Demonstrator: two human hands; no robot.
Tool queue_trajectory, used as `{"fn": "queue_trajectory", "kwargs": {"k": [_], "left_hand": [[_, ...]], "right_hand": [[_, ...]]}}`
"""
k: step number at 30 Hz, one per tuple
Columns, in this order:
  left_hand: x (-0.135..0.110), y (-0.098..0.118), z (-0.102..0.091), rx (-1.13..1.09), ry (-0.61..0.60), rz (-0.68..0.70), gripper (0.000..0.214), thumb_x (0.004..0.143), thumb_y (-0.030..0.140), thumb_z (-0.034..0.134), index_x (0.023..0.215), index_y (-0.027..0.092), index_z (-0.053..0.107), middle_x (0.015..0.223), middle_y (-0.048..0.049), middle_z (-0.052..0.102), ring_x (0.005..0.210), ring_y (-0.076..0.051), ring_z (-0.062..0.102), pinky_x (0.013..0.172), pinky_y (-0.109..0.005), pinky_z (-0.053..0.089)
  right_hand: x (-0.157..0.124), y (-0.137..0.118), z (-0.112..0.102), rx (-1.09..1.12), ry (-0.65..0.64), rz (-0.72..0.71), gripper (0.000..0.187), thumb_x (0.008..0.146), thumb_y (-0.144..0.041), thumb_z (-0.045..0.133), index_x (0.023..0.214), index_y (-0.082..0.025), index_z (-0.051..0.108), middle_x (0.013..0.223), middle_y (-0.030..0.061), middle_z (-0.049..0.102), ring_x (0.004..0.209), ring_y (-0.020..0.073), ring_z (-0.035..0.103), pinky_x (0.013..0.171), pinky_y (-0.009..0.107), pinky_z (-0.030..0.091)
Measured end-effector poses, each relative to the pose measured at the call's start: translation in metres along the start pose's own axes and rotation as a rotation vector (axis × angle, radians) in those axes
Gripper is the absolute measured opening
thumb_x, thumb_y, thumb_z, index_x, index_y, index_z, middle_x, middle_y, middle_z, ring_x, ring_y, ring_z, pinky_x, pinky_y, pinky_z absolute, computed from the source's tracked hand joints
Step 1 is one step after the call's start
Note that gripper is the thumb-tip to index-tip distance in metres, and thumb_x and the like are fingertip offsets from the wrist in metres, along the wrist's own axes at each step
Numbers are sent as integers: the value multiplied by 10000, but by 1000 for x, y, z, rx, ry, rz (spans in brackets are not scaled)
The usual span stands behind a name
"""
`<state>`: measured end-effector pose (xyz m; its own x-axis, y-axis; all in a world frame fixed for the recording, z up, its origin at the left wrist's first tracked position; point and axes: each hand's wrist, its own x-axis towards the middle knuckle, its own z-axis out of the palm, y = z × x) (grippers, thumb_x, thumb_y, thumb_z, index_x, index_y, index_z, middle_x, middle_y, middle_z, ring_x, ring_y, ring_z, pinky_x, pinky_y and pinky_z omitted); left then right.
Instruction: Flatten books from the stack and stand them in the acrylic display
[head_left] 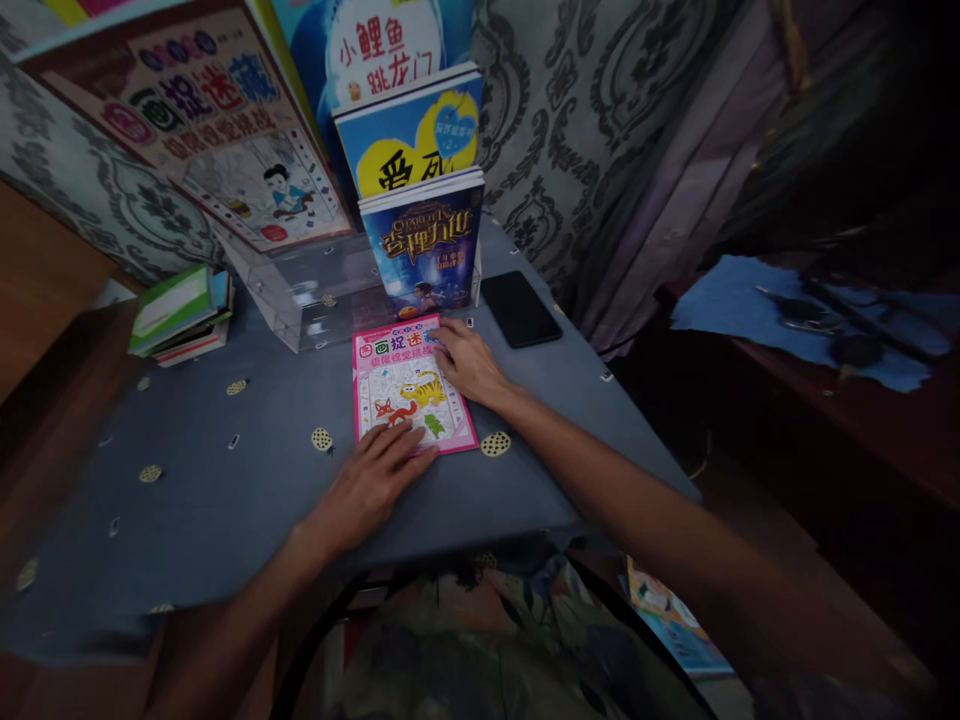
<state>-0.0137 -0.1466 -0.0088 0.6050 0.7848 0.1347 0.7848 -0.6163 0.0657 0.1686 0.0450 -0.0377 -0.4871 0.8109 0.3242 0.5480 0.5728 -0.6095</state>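
Observation:
A pink-bordered picture book (390,385) lies closed on the cloth-covered table, its cover showing a yellow tiger, an orange fox and a green shape. My left hand (382,465) rests over the book's lower left edge with its fingers stretched out. At the upper right edge of the cover lies my right hand (469,362), fingers extended onto the book. Both hands touch the book without gripping it. Just behind it, a dark blue book (427,245) stands upright at the front of a clear rack (285,300).
A black phone (521,309) lies right of the book. Small stacked books (184,315) sit at the left. Behind stand a large brown-bordered book (202,130) and a blue-and-yellow book (409,135). The table's right edge (630,400) drops toward a dark area with blue cloth (720,300).

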Motion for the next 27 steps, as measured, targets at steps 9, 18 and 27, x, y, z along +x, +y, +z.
{"fn": "queue_trajectory", "kwargs": {"k": [9, 18, 27], "left_hand": [[-59, -21, -8, -12, 50, -149, 788, 841, -66, 427, 1521, 330, 450, 1523, -66, 540, 1407, -245, 496, 1110, -478, 499], [-41, -34, -8, -136, 259, -215, 413, 982, 117, 445, 1311, 271, 642, 1277, -84, 700, 1195, -226, 644, 1018, -448, 547], [17, -83, 19, -79, 321, -560, 407, 1015, 301, 421, 1364, 144, 560, 1421, -194, 590, 1408, -333, 469, 1145, -589, 392]], "right_hand": [[2, 2, 0, -59, -19, -7, 381, 923, -156, 470, 1260, -131, 647, 1398, 179, 572, 1239, 308, 579, 1064, 470, 464], [-22, -50, 10, -185, -94, -182, 387, 963, -155, 473, 1319, -126, 621, 1561, 188, 463, 1473, 304, 386, 1219, 542, 273], [-37, -75, 27, -198, -232, -207, 501, 1017, -349, 498, 1451, -102, 523, 1553, 226, 465, 1509, 321, 346, 1234, 595, 231]]}}
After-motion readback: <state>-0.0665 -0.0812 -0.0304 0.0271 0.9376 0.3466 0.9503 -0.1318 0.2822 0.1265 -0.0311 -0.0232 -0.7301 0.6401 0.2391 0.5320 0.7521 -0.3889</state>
